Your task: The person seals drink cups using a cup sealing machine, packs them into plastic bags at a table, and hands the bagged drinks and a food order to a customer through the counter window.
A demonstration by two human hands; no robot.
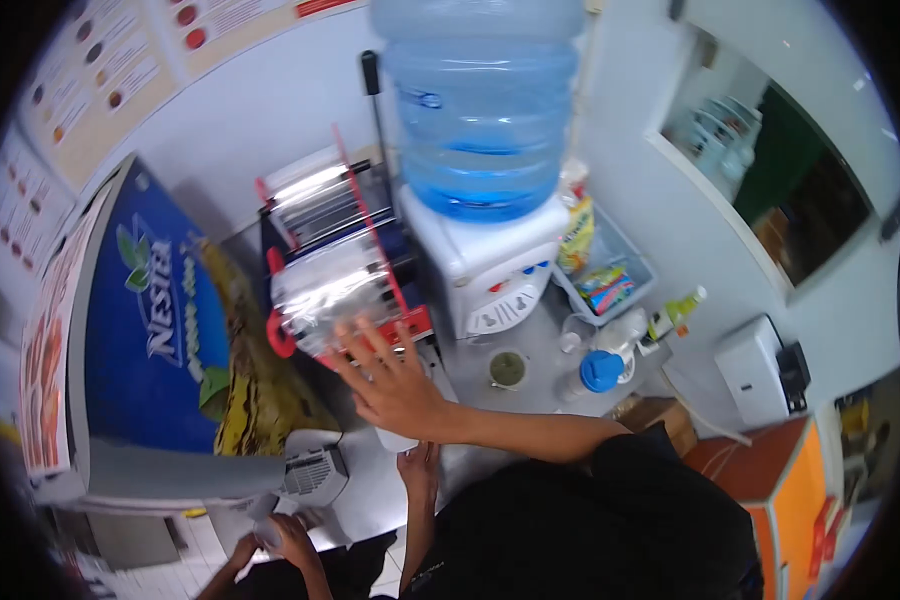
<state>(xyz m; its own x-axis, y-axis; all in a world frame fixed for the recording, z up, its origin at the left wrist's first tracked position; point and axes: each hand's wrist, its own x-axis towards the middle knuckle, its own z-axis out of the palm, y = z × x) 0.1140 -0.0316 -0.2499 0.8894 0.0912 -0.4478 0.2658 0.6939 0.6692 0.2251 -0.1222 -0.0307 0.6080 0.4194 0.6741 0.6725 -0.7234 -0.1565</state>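
My right hand (395,390) is spread flat over the front of a cup sealing machine (405,325), its fingertips at the lower roll of shiny sealing film (335,285). Just below, my left hand (419,462) is closed at the front end of the machine's pale slide-out tray (398,440); my right hand and forearm partly cover this tray. A cup with green contents (508,370) stands on the steel counter to the right of my right hand. The machine's black-gripped lever (371,75) points up.
A water dispenser (490,250) with a blue bottle stands behind. To the right are a blue-lidded container (600,372), a bin of packets (610,285) and a green-labelled bottle (675,312). A Nestea drink machine (160,310) fills the left. Another person's hands (280,540) hold a cup at lower left.
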